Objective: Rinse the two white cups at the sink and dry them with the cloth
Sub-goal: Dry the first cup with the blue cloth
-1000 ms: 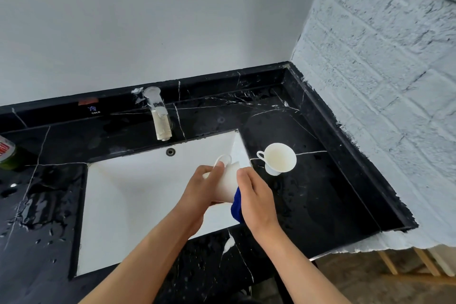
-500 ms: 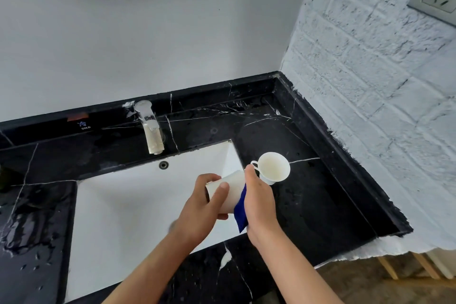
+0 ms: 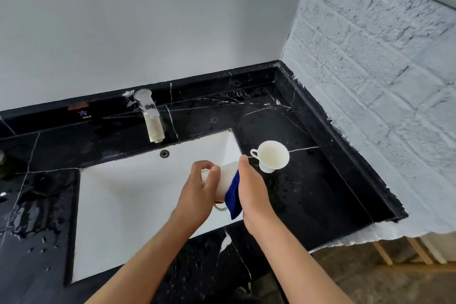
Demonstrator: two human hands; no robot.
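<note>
Over the sink [image 3: 138, 195]: our left hand [image 3: 197, 195] grips a white cup [image 3: 225, 179]; right hand [image 3: 251, 192] presses blue cloth [image 3: 234, 195] against it, grip clenched on cloth. Second cup [image 3: 271, 155] stands on the surface [image 3: 320, 180].

Two bare forearms were seen, uncovered from elbow to wrist. No sleeve, glove, watch or ring was worn on the left hand [image 3: 197, 195] or the right hand [image 3: 251, 192]. Short nails were shown on the fingers [image 3: 214, 173].

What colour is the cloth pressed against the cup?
Dark blue; the cloth shows best in the head view, the only one.
</note>
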